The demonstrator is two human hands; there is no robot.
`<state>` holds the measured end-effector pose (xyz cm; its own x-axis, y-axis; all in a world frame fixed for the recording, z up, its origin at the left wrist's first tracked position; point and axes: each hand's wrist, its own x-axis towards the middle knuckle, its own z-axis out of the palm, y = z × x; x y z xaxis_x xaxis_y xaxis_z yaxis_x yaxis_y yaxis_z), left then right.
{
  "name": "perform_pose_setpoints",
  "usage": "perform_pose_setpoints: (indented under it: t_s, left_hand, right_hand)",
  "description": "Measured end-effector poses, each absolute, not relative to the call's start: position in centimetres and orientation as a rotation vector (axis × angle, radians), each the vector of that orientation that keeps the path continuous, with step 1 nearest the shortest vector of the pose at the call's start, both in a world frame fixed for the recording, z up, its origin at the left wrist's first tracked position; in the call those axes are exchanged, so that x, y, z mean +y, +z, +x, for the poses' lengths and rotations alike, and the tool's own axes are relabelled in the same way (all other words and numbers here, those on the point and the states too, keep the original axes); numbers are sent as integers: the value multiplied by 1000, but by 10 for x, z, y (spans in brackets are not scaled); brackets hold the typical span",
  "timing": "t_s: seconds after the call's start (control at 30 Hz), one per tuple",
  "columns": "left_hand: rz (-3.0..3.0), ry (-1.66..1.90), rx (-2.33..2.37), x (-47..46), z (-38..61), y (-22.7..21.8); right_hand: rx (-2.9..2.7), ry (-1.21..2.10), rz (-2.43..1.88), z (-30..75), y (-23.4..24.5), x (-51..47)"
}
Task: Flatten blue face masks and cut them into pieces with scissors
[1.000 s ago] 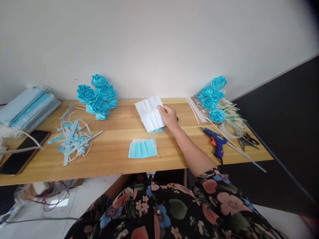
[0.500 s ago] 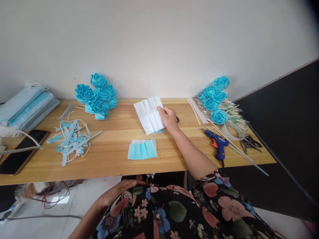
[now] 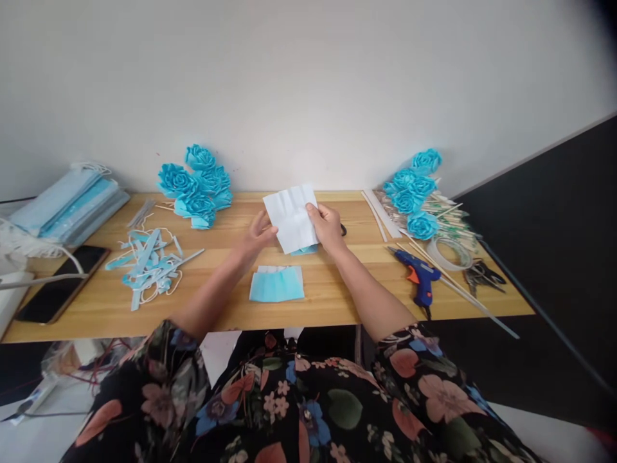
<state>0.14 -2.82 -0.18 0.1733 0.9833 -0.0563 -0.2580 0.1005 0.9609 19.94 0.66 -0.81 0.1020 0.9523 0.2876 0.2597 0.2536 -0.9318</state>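
Observation:
A creased white sheet of mask fabric point(image 3: 292, 222) is held upright above the table by my right hand point(image 3: 328, 226), thumb in front and fingers behind its right edge. My left hand point(image 3: 257, 239) is at the sheet's left edge, thumb and fingers apart; whether it touches the sheet I cannot tell. A bit of blue fabric point(image 3: 306, 249) shows below the sheet's lower edge. On the table nearer to me lies a pleated blue piece of mask fabric point(image 3: 277, 285), with a white strip along its far edge. Part of a black loop shows behind my right hand.
Blue fabric roses point(image 3: 197, 186) stand at the back left, more roses point(image 3: 409, 186) at the right. Scraps point(image 3: 149, 263), a phone point(image 3: 65, 286) and stacked masks point(image 3: 72, 202) lie left. A blue glue gun point(image 3: 419, 276), sticks, tape point(image 3: 450, 254) and pliers point(image 3: 484, 276) lie right.
My left hand has risen from my lap to the left edge of the white sheet. My right hand still holds the sheet, which has shifted slightly. The view has turned a little left.

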Motion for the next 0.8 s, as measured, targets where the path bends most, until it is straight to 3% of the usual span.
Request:
perform_pose_setpoints:
  t_s: [0.13,0.37,0.8]
  left_hand:
    - [924,1098,962,8,29,-10]
    - [949,1419,1128,18,33,-21]
    - [1029,1446,1136,13,25,-21]
  right_hand:
    - [-1383,757,-1225,201,-11,9]
    - [-1424,725,-1232,201,-9,8]
    - [-1377,790,-1167,204,-6,7]
